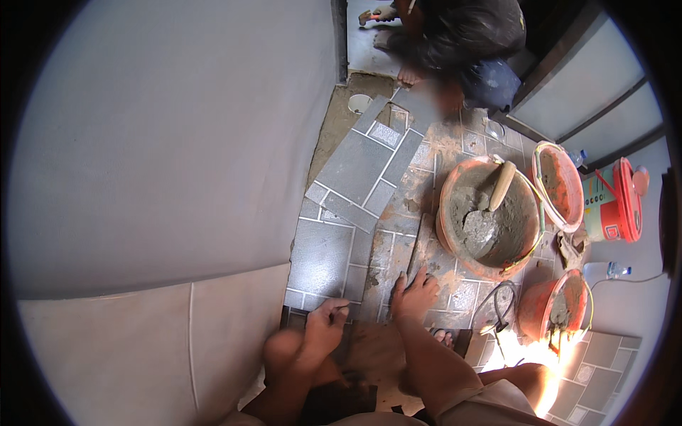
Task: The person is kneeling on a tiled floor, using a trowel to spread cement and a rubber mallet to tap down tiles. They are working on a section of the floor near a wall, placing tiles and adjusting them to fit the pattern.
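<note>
- Reaching toward the floor, you have both bare hands in view, apart from each other.
- Left hand (327, 323): your fingers are curled in beside the near edge of the laid grey tile (320, 259); whether they pinch anything, you cannot tell.
- Right hand (415, 297): your thumb and fingers are spread, palm down, at the near end of the long narrow bar (424, 238); a firm grip cannot be confirmed.
- Bar: it lies on the mortar-stained floor, ahead of your right hand and just left of the large mortar bucket (449, 238).
- Loose patterned tile (355, 165): it lies askew ahead of your left hand, overlapping the laid grey tile.
- Trowel (501, 187): it rests in the large mortar bucket, wooden handle up.
- Small mortar bucket (534, 307): it stands to your right, near a dark cable (506, 321).
- Co-worker (472, 35): this person crouches at the far end, near a hammer (368, 18).
</note>
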The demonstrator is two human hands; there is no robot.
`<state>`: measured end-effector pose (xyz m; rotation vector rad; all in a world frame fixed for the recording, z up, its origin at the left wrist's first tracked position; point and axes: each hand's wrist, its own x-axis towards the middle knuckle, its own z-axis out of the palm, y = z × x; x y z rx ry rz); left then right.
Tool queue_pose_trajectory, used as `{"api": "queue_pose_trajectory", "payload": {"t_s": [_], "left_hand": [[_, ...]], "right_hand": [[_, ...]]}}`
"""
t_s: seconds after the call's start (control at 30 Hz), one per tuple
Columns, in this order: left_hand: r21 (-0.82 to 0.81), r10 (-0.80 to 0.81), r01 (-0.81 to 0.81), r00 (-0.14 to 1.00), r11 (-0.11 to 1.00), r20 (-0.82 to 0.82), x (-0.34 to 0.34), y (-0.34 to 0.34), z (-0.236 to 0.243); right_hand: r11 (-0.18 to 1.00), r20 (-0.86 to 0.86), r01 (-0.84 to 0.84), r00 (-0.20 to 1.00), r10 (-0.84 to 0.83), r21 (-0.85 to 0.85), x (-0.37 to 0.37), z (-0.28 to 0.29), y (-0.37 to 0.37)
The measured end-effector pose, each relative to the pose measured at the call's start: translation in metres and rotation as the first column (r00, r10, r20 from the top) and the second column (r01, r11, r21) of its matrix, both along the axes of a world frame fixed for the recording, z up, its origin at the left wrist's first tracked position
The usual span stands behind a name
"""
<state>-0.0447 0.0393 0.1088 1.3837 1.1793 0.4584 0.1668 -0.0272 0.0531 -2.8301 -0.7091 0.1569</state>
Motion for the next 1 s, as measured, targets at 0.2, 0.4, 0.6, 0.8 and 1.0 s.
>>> {"api": "queue_pose_trajectory", "payload": {"t_s": [0.2, 0.4, 0.6, 0.8, 1.0], "left_hand": [[-0.190, -0.010, 0.029, 0.994, 0.981, 0.104, 0.031, 0.023, 0.011], [-0.303, 0.047, -0.003, 0.989, 0.953, 0.138, 0.027, 0.024, 0.004], [-0.443, 0.136, -0.050, 0.977, 0.895, 0.165, 0.023, 0.030, 0.011], [-0.497, 0.149, -0.052, 0.976, 0.866, 0.158, 0.025, 0.029, 0.015], [-0.453, 0.135, -0.053, 0.980, 0.890, 0.150, 0.028, 0.028, 0.006]], "right_hand": [[0.999, 0.003, -0.005, 1.000, 0.005, 0.034, 0.001, -0.003, -0.004], [1.000, -0.010, 0.014, 1.000, -0.013, 0.026, -0.001, -0.003, -0.003], [0.999, -0.066, 0.031, 0.997, -0.030, 0.016, -0.003, 0.001, 0.001], [0.997, -0.051, 0.016, 0.999, -0.012, 0.069, -0.002, -0.002, -0.002], [0.998, -0.045, 0.019, 0.999, -0.016, 0.054, -0.002, 0.002, -0.002]]}}
